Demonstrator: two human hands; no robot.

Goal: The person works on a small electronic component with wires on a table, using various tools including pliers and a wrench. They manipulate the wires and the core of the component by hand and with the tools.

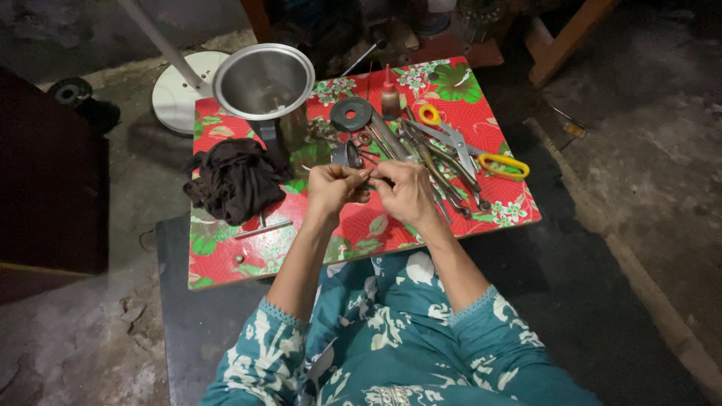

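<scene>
your left hand (333, 188) and right hand (404, 192) meet over the red floral table (361, 233), fingers pinched on a small dark part (368, 180) too small to make out. left of them lies a dark cloth (235, 180); behind it stands a steel pot (265, 81). yellow-handled scissors (466, 146) lie among hand tools (432, 162) to the right.

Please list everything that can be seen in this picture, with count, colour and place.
table: one, red floral cover, centre
metal pot: one, silver, table's far left
cloth: one, dark, left on the table
disc: one, dark, far middle
small bottle: one, reddish, far edge
scissors: one, yellow handles, right side
hand tools: several, metal, right of centre
round white base: one, floor, behind the table
left hand, right hand: together above the table, pinching a small part too small to identify
</scene>
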